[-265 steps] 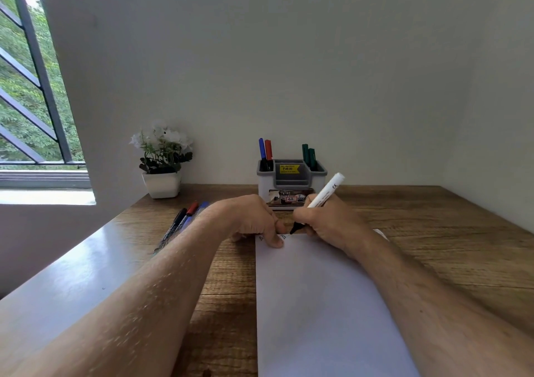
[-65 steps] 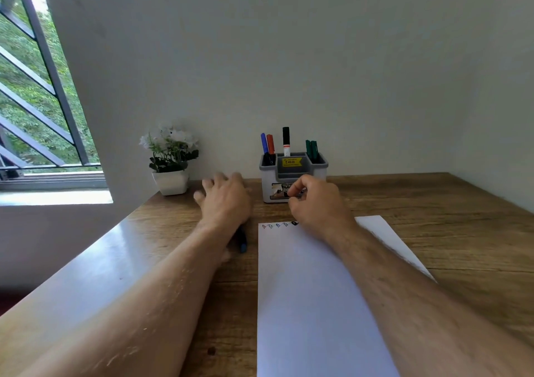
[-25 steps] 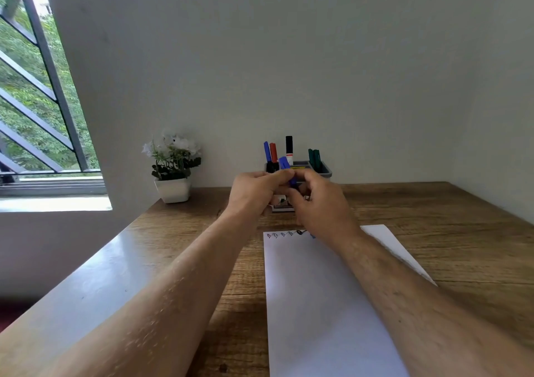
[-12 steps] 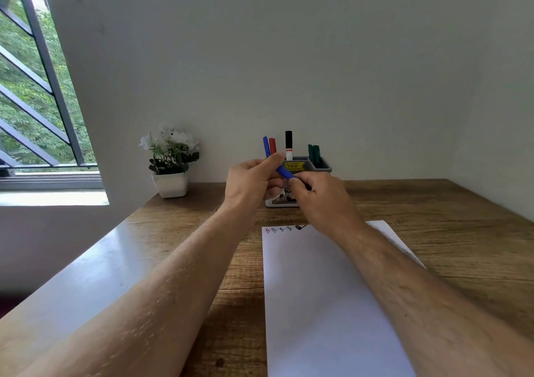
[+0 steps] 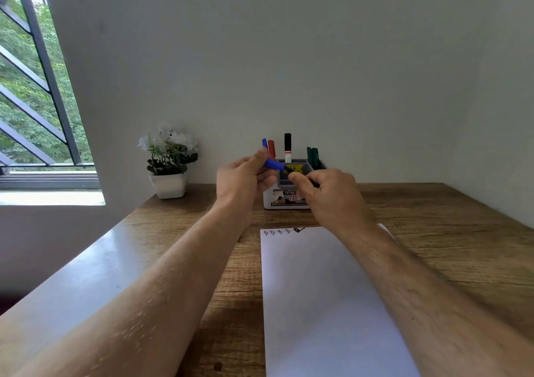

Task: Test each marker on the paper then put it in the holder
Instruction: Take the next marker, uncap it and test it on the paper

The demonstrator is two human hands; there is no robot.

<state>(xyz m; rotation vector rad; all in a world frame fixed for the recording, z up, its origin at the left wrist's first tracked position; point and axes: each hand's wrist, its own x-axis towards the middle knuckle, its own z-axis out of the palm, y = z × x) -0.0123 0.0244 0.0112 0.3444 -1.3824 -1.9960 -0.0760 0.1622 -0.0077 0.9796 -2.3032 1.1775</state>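
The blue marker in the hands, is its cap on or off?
Coming off, it seems: the left hand holds the blue cap, the right hand the marker's body; the tip isn't clearly visible.

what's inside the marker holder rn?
Standing in the holder: blue marker, red marker, black-capped white marker, two green markers. Hands hide its lower compartments.

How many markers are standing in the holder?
5: a blue marker and red marker at the left, a black-capped marker in the middle, two green markers at the right. More may be hidden.
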